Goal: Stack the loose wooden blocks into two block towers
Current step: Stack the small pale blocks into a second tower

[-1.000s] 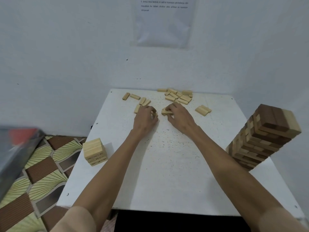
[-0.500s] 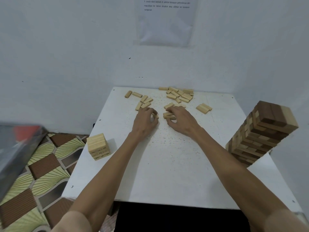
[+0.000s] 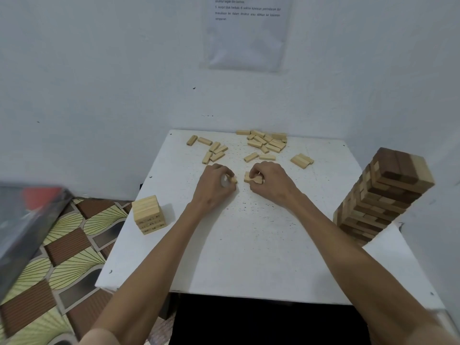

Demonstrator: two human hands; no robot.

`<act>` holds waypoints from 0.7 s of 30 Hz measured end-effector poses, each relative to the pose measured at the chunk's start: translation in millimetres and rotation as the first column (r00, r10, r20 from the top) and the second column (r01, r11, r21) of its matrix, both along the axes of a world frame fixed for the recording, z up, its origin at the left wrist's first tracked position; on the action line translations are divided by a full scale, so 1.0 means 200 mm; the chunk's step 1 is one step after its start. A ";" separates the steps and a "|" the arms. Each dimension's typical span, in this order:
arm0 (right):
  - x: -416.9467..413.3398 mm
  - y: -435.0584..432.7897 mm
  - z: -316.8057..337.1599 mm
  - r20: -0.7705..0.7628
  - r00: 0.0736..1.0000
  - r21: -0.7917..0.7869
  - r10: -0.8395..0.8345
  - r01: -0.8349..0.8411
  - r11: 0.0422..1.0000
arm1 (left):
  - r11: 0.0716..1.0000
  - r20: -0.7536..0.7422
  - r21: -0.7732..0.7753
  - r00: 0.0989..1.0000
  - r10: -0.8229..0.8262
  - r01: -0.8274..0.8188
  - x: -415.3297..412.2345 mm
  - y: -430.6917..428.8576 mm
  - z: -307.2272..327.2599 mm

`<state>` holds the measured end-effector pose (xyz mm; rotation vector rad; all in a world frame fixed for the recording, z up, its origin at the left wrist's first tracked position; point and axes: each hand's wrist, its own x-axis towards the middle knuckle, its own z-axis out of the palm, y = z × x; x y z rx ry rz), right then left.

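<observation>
so the right hand (image 3: 272,185) grips blocks (image 3: 249,180) lying crosswise, left hand (image 3: 212,188) curls round one block (image 3: 234,180), end-on; both just short of the pile (image 3: 267,143), a bit further back than before

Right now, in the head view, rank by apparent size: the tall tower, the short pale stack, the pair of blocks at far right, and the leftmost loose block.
1. tall tower
2. short stack
3. pair of blocks
4. leftmost block; it lies far back, so distance may shrink it.
</observation>
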<state>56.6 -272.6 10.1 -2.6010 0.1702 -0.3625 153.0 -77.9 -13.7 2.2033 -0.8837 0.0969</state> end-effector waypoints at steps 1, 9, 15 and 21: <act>-0.02 0.01 0.00 0.016 1.000 0.020 -0.011 0.011 1.000 | 1.000 -0.004 -0.008 1.000 -0.003 0.003 -0.02 0.02 0.01; -0.28 0.19 0.00 0.020 1.000 0.053 0.006 -0.007 0.999 | 0.999 -0.021 -0.002 0.999 -0.038 0.038 -0.26 0.20 0.03; -0.47 0.26 -0.03 -0.075 0.994 0.036 0.081 -0.078 0.996 | 0.995 -0.003 0.034 0.996 -0.094 0.094 -0.43 0.36 -0.01; -0.51 0.24 -0.06 -0.110 0.981 0.010 0.158 -0.158 0.987 | 0.992 -0.020 0.068 0.994 -0.105 0.106 -0.45 0.39 -0.03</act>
